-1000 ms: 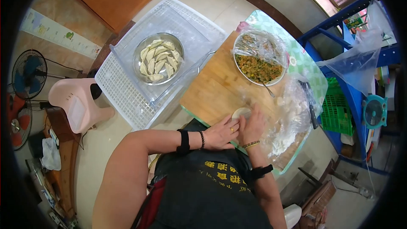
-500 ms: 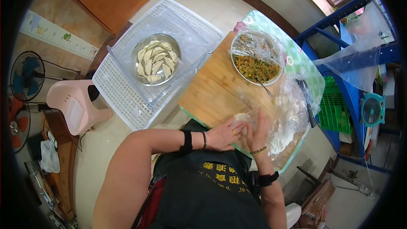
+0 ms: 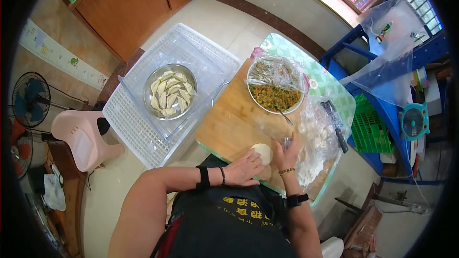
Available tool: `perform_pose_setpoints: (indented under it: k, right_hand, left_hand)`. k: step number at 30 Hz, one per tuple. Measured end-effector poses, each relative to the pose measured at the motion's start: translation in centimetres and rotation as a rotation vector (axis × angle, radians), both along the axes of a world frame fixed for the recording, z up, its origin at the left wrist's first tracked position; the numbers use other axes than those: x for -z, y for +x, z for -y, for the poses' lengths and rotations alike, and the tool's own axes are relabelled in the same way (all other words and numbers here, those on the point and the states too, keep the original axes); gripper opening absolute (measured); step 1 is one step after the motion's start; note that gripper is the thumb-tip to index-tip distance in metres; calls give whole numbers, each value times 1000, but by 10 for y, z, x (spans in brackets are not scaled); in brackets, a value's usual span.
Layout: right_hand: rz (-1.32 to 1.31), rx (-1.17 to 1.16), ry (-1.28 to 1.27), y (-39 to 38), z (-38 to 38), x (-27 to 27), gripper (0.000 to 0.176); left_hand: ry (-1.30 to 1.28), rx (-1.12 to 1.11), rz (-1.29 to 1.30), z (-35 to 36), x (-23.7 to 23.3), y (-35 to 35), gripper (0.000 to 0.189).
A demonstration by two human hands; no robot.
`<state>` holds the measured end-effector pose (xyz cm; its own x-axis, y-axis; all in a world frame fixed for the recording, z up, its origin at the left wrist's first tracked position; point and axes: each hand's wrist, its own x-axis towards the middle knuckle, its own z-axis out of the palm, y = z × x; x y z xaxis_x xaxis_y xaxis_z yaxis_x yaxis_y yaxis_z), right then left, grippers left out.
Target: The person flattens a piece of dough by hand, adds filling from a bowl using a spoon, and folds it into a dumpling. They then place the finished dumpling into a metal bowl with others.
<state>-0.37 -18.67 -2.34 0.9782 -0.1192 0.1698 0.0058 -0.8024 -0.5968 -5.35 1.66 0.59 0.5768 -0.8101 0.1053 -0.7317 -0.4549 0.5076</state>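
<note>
Pale round dough disc [image 3: 262, 153] touching left hand [image 3: 245, 168].

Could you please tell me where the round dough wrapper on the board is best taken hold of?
Probably its far rim, pinched from above: the dough wrapper lies flat on the wooden board, with left hand and right hand at its near sides.

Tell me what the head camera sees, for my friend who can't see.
A person's left hand touches a white dough round on a wooden board, right hand beside it. Beyond sit a bowl of chopped filling and a metal dish of folded dumplings.
</note>
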Motion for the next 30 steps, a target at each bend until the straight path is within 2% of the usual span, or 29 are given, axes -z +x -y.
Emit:
perform_pose_setpoints:
  k: [2,4,5,7,8,10,12,14,15,17,18,20,21,23,26,30]
  right_hand:
    - [4,-7,39,-5,-1,-4,72]
    - [119,-266,-107,-18,-9,-19,70]
    - [116,-265,-106,-26,-19,-23,70]
    - [-37,-402,-298,-41,-40,-27,66]
    - [-45,-403,-294,-41,-40,-24,66]
    - [-99,-224,-315,-32,-44,-23,65]
    - [-30,-183,-291,-16,-40,-22,66]
    - [-3,-89,-64,-4,-26,-5,70]
    - [-8,-89,-70,0,-21,-4,70]
    - [-32,42,201,2,-13,1,72]
    - [-35,41,199,-1,-12,-1,72]
    - [22,-169,42,-10,-9,-5,74]
    - [20,-166,40,-17,-16,-15,74]
    - [19,-406,-247,-32,-43,-34,73]
    - [-27,-314,-327,-28,-59,-26,74]
    - [-22,-94,-171,9,-38,-1,73]
  left_hand:
    - [42,-33,37,-3,-4,-1,57]
    - [32,-17,28,-5,-4,-4,57]
    - [70,10,18,-6,-2,-6,57]
    - [107,39,-3,-9,-1,-9,58]
    - [89,37,1,-12,-1,-10,58]
    - [74,31,-1,-15,-1,-12,58]
    - [25,3,-13,-12,-1,-10,57]
    - [46,21,-61,-10,-7,-6,56]
    - [72,-11,-99,-9,-8,-5,55]
    - [95,-72,-129,-10,-12,-6,54]
    - [92,-72,-133,-11,-12,-8,54]
    - [59,-96,-61,-14,-10,-11,55]
    - [57,-93,-64,-16,-9,-12,55]
    - [100,-50,-13,-18,-7,-13,56]
    - [144,-60,-16,-24,-7,-17,57]
    - [79,-76,-3,-25,-11,-14,56]
